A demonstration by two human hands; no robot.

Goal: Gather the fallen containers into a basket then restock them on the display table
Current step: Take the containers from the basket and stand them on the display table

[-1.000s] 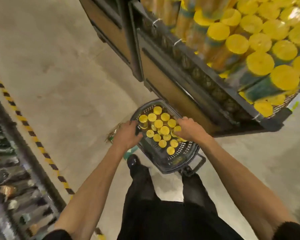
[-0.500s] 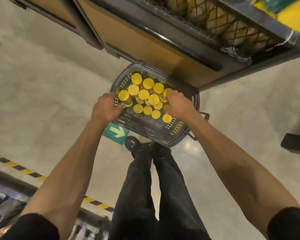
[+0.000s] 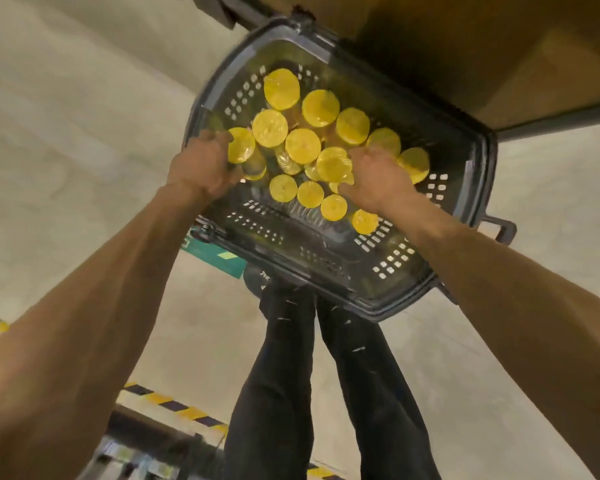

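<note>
Fingers (image 3: 219, 138) of the left hand (image 3: 201, 168) curl round the leftmost container (image 3: 241, 145), thumb underneath, right against the left wall of the basket (image 3: 329, 268). Fingers (image 3: 365, 156) of the right hand (image 3: 374, 183) are bent down into the cluster on the right side; whether they actually grip a tube cannot be told, since the tips are buried among the lids. The basket is dark grey with perforated walls and sits on the pale floor (image 3: 66, 133), its far end tucked just under the brown base of the display table (image 3: 471, 53). Inside it the containers (image 3: 303, 146) stand upright and packed together, only their round yellow lids and a little clear film showing, roughly fourteen in all, filling the far half. A handle (image 3: 503, 231) sticks out at the right. Black trouser legs (image 3: 281, 375) stand just behind the basket, beside a green floor sticker (image 3: 219, 258).
</note>
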